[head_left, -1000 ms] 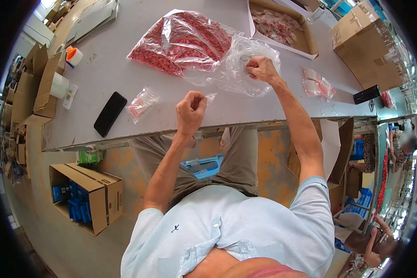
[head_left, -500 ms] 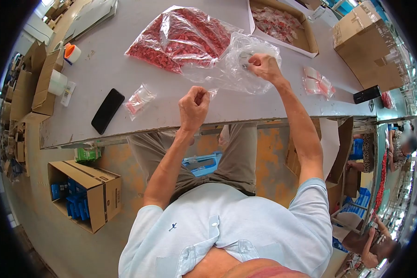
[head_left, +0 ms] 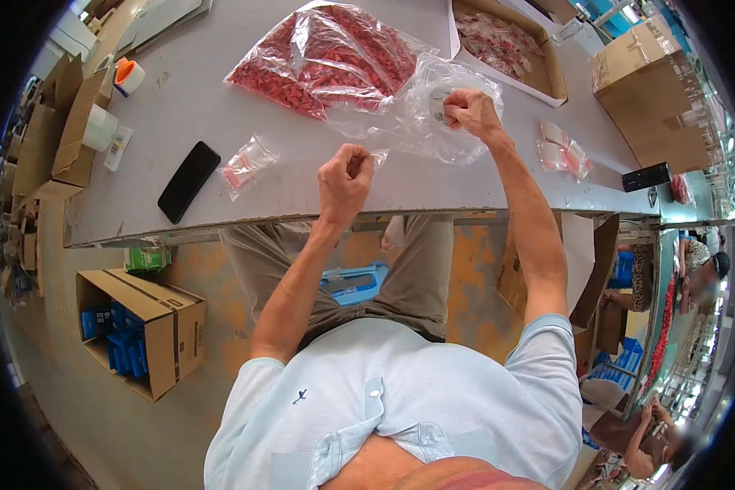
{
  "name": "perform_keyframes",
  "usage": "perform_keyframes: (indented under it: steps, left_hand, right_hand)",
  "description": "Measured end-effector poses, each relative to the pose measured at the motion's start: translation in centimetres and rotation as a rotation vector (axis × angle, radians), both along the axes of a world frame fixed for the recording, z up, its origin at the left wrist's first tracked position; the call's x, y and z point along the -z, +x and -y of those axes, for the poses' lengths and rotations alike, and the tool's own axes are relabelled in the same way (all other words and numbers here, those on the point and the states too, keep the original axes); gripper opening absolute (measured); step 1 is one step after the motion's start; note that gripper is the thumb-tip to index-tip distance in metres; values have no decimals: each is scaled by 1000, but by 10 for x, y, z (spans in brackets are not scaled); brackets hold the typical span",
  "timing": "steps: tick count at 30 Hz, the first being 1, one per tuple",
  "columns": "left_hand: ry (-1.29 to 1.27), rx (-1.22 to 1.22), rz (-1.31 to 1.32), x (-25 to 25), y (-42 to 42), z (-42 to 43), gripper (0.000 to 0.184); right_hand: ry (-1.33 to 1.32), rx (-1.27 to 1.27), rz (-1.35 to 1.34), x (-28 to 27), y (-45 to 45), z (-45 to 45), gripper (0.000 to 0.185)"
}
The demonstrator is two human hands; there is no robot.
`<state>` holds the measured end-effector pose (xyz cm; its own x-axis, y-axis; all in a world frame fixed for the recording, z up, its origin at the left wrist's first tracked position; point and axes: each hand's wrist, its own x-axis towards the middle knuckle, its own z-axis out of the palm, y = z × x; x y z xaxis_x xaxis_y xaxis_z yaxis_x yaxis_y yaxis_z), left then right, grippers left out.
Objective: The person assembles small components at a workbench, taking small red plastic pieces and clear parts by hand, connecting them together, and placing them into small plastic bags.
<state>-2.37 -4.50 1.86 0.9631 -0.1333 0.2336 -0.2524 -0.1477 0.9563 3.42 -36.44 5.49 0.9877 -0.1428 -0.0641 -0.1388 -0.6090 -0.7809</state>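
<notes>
My left hand is closed near the table's front edge, pinching a small clear plastic bag whose corner shows beside the fingertips. My right hand has its fingers pinched over a crumpled clear plastic bag with small items in its opening; what the fingertips grip, if anything, is hidden. Behind and left of it lies a large clear bag of red pieces. One small filled packet lies left of my left hand, and several more packets lie right of my right forearm.
A black phone lies on the table at left, near tape rolls. An open tray box of packets stands at the back, a carton at right. A box of blue packs sits on the floor. Other people are at far right.
The view has shifted slightly. My right hand remains over the crumpled bag, its fingers a little changed in pose. My left hand still pinches the small bag.
</notes>
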Motion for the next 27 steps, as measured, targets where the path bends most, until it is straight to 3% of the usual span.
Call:
perform_keyframes:
  steps: [5, 15, 23, 27]
  left_hand:
    - [-18, -23, 32, 4, 2, -1, 6]
    - [-58, -60, 17, 4, 2, -1, 5]
    - [-54, -176, -8, -1, -4, -1, 7]
    - [-48, -200, 19, 2, -3, -1, 7]
  right_hand:
    - [347, 26, 61, -4, -10, 6, 13]
    - [710, 17, 73, -16, -30, -11, 16]
    - [1218, -243, -23, -6, -70, -79, 13]
    - [1272, -271, -95, 3, -81, -120, 12]
